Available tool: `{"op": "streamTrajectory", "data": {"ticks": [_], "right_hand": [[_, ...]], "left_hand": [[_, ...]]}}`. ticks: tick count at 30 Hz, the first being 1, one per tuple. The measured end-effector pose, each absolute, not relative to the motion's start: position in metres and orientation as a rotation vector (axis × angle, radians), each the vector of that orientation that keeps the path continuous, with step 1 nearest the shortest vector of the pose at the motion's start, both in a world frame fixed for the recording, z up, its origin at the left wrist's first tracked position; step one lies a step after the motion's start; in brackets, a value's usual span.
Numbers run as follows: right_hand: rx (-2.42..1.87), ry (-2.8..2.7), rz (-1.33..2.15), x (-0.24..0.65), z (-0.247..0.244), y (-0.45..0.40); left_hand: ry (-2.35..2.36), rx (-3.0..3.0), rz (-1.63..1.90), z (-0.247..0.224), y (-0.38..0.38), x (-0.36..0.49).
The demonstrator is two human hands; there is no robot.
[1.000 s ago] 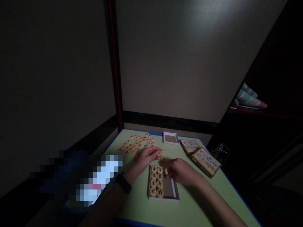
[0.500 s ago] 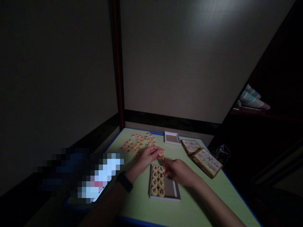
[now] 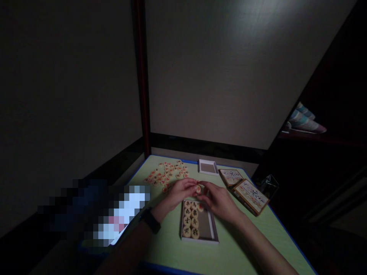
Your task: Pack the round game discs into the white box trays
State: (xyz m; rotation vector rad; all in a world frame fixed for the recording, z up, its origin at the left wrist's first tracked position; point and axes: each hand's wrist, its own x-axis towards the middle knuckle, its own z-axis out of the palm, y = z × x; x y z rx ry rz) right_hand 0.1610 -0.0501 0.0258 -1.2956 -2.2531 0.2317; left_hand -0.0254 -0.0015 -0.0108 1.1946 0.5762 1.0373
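Note:
Above the far edge of an open cardboard box (image 3: pixel 200 241), my left hand (image 3: pixel 182 190) is closed on round wooden Chinese chess pieces; a red-marked Chinese chess piece (image 3: pixel 198 189) shows at its fingertips. My right hand (image 3: pixel 220 201) meets it from the right, index finger and thumb curled about that same piece. Inside the box, pieces with black characters (image 3: pixel 195 222) lie flat in two columns on the left. One red-marked piece (image 3: pixel 200 207) sits at the top of a third column, partly under my right hand.
Many loose pieces (image 3: pixel 168 173) are scattered at the table's far left. An empty shallow box (image 3: pixel 208 167) stands at the back. Two printed boxes or lids (image 3: pixel 252 195) lie on the right. A lit, pixelated screen (image 3: pixel 126 214) is at the left edge of the green table (image 3: pixel 241 244).
My right hand has left the box's third column, where a red-marked piece now lies, and moved up and away to the piece at my left fingertips. My left hand has barely moved.

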Motion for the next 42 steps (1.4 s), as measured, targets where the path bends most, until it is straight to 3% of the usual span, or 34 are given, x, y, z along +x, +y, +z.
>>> {"op": "streamTrajectory", "data": {"ticks": [6,12,19,42], "right_hand": [[-1.262,-2.331,0.045,0.159,0.021,-0.052],[-1.415,-2.453,0.150,0.162,0.040,-0.059],[-1.452,-2.616,0.061,0.157,0.041,-0.062],[-1.439,-2.611,0.289,0.154,0.040,-0.062]], "left_hand": [[0.543,1.243,0.966,-0.014,0.003,-0.026],[0.722,1.581,1.048,-0.020,0.009,-0.025],[1.075,2.177,0.712,-0.006,-0.008,-0.033],[1.163,2.178,0.535,0.001,-0.014,-0.032]]}}
